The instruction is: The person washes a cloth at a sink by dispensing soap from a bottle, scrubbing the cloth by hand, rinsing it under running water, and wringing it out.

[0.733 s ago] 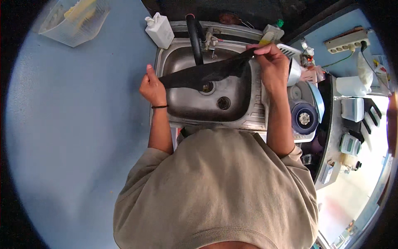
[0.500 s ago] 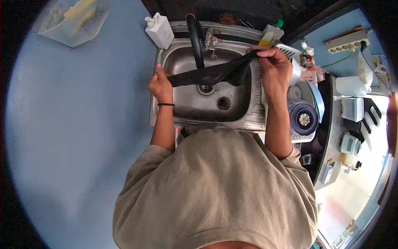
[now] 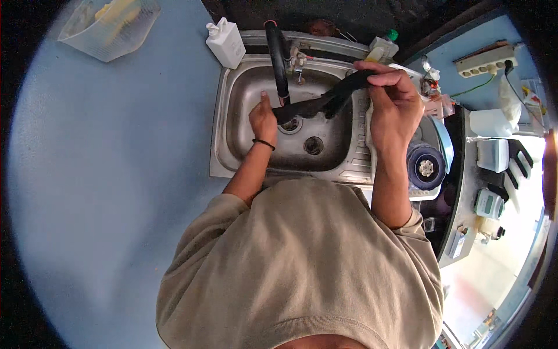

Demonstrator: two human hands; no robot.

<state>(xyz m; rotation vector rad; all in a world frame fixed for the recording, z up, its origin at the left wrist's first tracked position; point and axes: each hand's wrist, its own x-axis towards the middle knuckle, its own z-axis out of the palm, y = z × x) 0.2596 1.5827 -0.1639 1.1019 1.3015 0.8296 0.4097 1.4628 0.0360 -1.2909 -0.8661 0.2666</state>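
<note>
A length of black cloth point(image 3: 314, 107) stretches slantwise above the steel sink point(image 3: 250, 158), held at both ends. My left hand point(image 3: 264, 123) is closed round its lower left end, with a dark band on the wrist. Higher up on the right, my right hand point(image 3: 398, 104) pinches the other end between thumb and fingers. The cloth looks narrow and bunched, with a loose fold hanging near its middle. Just behind it, the black tap spout point(image 3: 276, 61) reaches over the basin. Beneath are two round drain openings; the cloth partly covers the farther one.
A white bottle point(image 3: 225, 45) stands at the sink's back left corner. At the back right is a bottle with a green cap point(image 3: 385, 46). A rack holding a dark round lid point(image 3: 426, 167) sits right of the sink. A clear plastic basket point(image 3: 107, 38) lies far left.
My left hand has moved right, toward my right hand, which has shifted slightly right and nearer. The cloth, spread wider before, is now shorter and more bunched.
</note>
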